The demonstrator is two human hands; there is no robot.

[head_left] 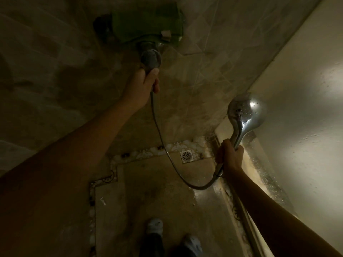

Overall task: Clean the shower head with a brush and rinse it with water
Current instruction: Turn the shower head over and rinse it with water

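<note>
The shower head (245, 112) is shiny silver and the hose (161, 138) is grey. The box on the wall (146, 21) is green, and the wall tiles (213, 52) are beige with diagonal lines. The brown floor (148, 191) has a border (163, 150) of white and dark ornaments.
</note>
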